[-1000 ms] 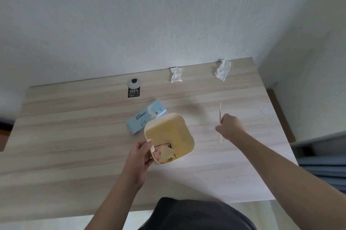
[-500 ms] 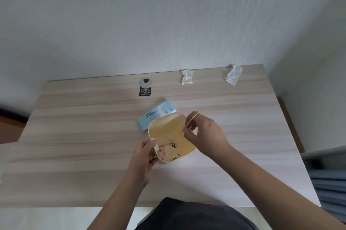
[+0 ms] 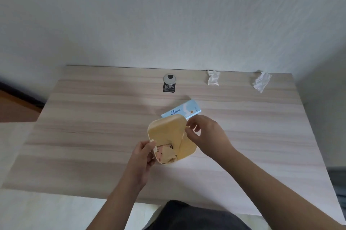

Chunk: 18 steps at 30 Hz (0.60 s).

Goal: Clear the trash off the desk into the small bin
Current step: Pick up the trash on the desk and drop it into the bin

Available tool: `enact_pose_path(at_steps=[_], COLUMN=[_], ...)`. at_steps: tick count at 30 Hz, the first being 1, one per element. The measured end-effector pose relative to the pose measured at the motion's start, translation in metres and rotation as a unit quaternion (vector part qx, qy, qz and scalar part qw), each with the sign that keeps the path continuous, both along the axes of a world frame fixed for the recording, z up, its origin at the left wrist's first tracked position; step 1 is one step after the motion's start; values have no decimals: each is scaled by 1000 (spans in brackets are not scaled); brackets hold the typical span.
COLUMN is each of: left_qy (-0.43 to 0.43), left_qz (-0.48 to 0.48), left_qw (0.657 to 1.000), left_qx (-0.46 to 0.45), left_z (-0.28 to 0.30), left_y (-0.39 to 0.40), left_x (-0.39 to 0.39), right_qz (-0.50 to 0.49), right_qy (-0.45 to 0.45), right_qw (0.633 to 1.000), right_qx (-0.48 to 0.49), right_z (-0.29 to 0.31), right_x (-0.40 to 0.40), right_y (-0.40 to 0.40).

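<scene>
A pale wood-grain table (image 3: pixel 93 117) stands against a white textured wall, and both hands meet at its near middle. The left hand (image 3: pixel 144 152) pinches the near rim of the small bin (image 3: pixel 166 130), tipping it toward the person; the right hand (image 3: pixel 203 134) hovers over the far rim, thumb and forefinger closed as if on something thin, though I cannot tell what. The bin is cream plastic, squarish with rounded corners, and papers already lie in its bottom. Tilted like this, it could slip from the light pinch and spill. Two crumpled wrappers, one (image 3: pixel 213 78) beyond the right hand and another (image 3: pixel 261 82) farther right, lie well apart from it; a blue packet (image 3: pixel 184 111) sits just behind the bin.
</scene>
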<state>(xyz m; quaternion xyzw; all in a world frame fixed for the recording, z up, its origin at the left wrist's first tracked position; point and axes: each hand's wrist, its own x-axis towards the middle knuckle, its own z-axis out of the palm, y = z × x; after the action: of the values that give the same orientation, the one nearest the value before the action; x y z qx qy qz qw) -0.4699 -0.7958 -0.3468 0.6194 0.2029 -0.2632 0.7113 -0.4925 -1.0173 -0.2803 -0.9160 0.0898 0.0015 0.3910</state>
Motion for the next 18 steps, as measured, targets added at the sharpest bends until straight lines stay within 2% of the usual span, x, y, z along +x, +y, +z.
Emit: enact_pose_path(at_steps=[6,11,15,18], left_qy=[11,20,18,20], left_qz=[33,47,59,61], left_qw=[999,999,998,998], left_qx=[-7,-9,-10,-3], left_z=[-6,-7,-5,-3], left_y=[50,76,91,100], left_x=[17,32,42,47], right_qz=[-67,-78,54,174], right_qy=[-25,76,147,192], right_qw=[997,994,971,909], right_qx=[31,-24,-179,-325], right_z=[-13,-66,-109,-131], right_x=[42,77,97,113], right_y=[25,25,29,32])
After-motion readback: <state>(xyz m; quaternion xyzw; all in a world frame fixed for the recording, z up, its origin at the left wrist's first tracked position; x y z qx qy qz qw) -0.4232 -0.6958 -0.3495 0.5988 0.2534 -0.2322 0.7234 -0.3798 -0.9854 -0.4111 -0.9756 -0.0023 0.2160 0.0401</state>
